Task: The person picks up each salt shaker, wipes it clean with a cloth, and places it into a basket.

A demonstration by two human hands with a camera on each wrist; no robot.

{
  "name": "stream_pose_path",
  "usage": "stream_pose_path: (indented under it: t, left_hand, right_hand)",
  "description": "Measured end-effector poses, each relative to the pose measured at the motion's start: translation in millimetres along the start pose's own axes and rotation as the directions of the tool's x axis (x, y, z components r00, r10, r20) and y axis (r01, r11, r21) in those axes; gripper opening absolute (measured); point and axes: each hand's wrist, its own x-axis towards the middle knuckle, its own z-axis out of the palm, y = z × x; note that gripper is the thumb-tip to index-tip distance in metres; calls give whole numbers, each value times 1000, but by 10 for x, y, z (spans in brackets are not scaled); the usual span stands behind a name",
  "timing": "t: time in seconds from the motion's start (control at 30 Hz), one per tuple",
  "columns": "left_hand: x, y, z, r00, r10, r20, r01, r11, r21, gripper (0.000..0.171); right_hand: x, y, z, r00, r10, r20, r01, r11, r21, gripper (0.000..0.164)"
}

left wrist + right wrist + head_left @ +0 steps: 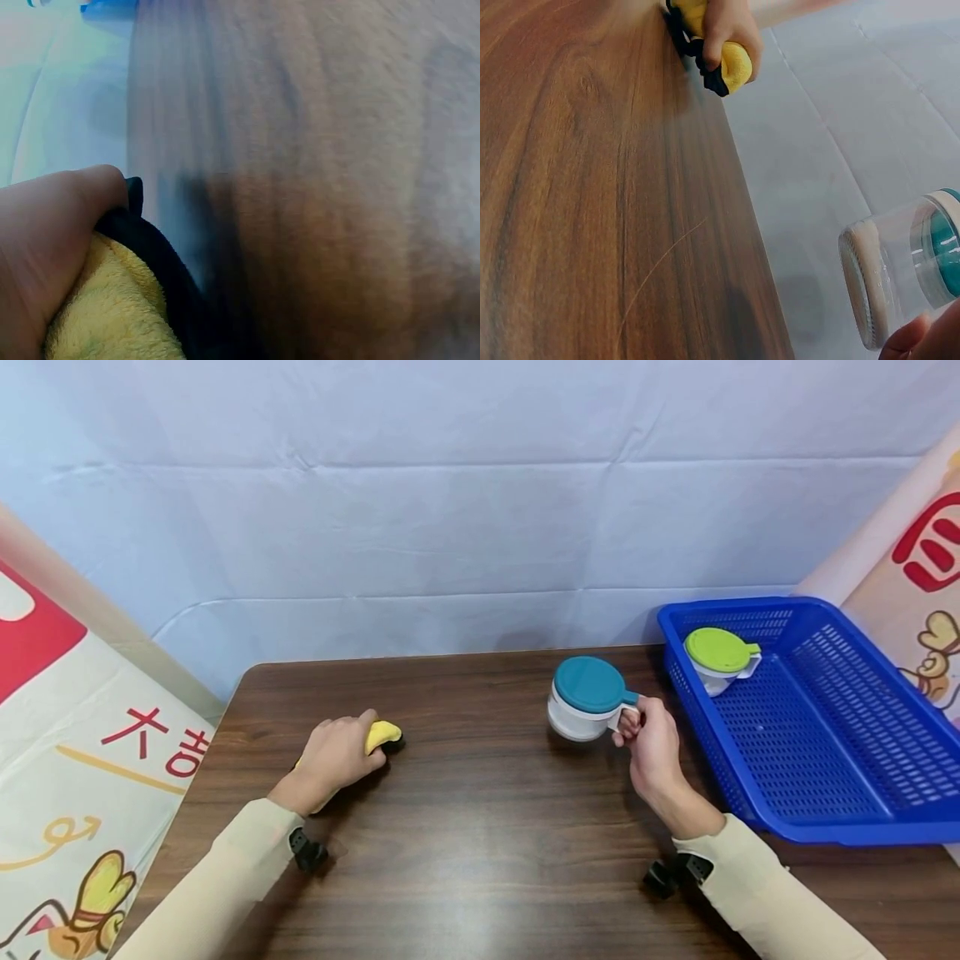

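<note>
My left hand (337, 752) grips a folded yellow cloth with black trim (382, 735) over the left part of the table. The plush yellow fabric (112, 307) and its black edge come out from under the hand in the left wrist view. On the other side, my right hand (652, 739) holds a clear seasoning jar with a teal lid (590, 685) by its white handle. The glass body of that jar (885, 262) shows in the right wrist view, with a pale layer at its bottom and fingers beside it.
A blue plastic basket (750, 814) stands at the right of the brown wooden table (465, 827). Inside its far left corner sits a similar jar with a lime-green lid (717, 650). A pale cloth backdrop (450, 527) hangs behind the table's far edge.
</note>
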Motion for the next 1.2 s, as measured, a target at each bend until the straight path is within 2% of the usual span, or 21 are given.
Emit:
stream_pose_path:
  t: [0.17, 0.33, 0.43, 0.6, 0.8, 0.9, 1.07, 1.2]
  left_hand:
    - [4, 33, -117, 999, 9, -31, -9, 1000, -2, 37]
    - [19, 108, -234, 994, 49, -98, -49, 999, 6, 33]
    - [31, 191, -308, 983, 95, -160, -93, 995, 18, 32]
    - [59, 376, -442, 954, 181, -240, -177, 983, 39, 36]
    - [86, 524, -538, 932, 202, -303, -204, 979, 24, 37]
    - [99, 548, -553, 931, 191, -311, -197, 980, 14, 36]
    - [121, 587, -575, 940, 186, -288, -187, 982, 22, 36]
    - [156, 638, -612, 931, 213, -298, -212, 977, 36, 36]
  right_hand:
    - [-31, -8, 8, 1000, 1, 18, -1, 1000, -3, 41]
    - [-66, -5, 25, 998, -7, 61, 6, 1000, 3, 38]
    - [-87, -6, 48, 996, -11, 91, 11, 1000, 7, 36]
    - [-131, -13, 96, 993, -6, 116, 7, 1000, -13, 34]
    - [-173, -6, 137, 991, 6, 134, -3, 1000, -22, 33]
    - [-188, 5, 148, 991, 7, 137, -3, 1000, -31, 34]
    - [-203, 18, 162, 990, 13, 138, -8, 999, -38, 34]
    - [-212, 29, 176, 990, 13, 143, -8, 999, -31, 34]
